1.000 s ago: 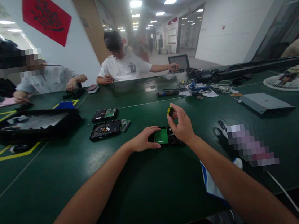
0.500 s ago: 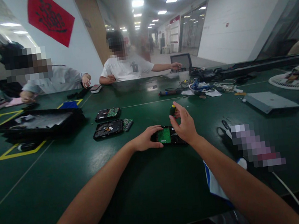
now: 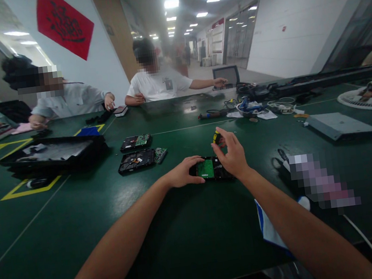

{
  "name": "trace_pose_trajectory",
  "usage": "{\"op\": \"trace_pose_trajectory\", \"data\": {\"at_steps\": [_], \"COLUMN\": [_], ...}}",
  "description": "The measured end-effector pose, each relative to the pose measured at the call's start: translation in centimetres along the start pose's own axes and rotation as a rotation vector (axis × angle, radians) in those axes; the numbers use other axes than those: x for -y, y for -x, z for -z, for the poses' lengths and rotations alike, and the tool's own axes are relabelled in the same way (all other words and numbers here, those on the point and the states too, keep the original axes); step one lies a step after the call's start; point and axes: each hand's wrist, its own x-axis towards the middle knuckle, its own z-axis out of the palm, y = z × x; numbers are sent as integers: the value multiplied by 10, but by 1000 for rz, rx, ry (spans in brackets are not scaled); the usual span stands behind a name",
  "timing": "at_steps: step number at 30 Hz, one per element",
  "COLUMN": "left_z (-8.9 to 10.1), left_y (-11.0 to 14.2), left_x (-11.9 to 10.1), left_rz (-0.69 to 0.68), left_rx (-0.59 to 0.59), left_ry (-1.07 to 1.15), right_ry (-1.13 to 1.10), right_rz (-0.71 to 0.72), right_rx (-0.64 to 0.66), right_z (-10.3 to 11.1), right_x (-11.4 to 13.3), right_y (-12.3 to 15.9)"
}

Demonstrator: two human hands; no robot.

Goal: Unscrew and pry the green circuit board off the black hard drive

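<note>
Left hand [image 3: 187, 172] clasped round the left end of a black drive [image 3: 218, 165], thumb along the near edge, fingers over the far one. Right hand [image 3: 233, 152] closed in a pinch on a stubby yellow-and-dark handle [image 3: 216, 137], held upright just above the drive's right end. Lower end of that tool hidden behind the hand; cannot tell whether it touches the drive. Drive lies flat on the green table [image 3: 170, 232], between the two hands, a green circuit board [image 3: 206, 169] uppermost on it.

Left of the hands: two more drives, the farther one [image 3: 136, 142] showing a green board, the nearer one [image 3: 136, 161] mostly black. Small loose board [image 3: 161, 155] just beside the nearer drive's right end. Farther left, stacked black trays [image 3: 73, 160], pale sheet material inside; yellow tape [image 3: 29, 192] marks the tabletop near them.

Right side: blue-and-white cloth [image 3: 270, 227], partly under the right forearm. Beyond it a pixelated object [image 3: 323, 182], white cable [image 3: 368, 240] running toward the near table edge. Grey metal box [image 3: 342, 125] farther out, white round grille [image 3: 349, 102] past that.

Far side of table: blue bundle [image 3: 247, 105] among cables and paper scraps. Two people seated opposite, one in a white T-shirt [image 3: 155, 85], arm stretched sideways, another in a pale shirt [image 3: 74, 101].
</note>
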Motion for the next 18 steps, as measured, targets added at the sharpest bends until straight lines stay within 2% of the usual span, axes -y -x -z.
{"op": "trace_pose_trajectory", "data": {"at_steps": [11, 18], "left_z": [1, -4], "left_y": [-1, -12], "left_x": [-1, 0], "left_rz": [10, 4], "left_rx": [-20, -63], "left_ry": [-24, -63], "right_ry": [-17, -35], "right_rz": [-35, -59], "right_rx": [-46, -47], "right_z": [-2, -2], "right_x": [-9, -14], "right_y": [0, -3]}}
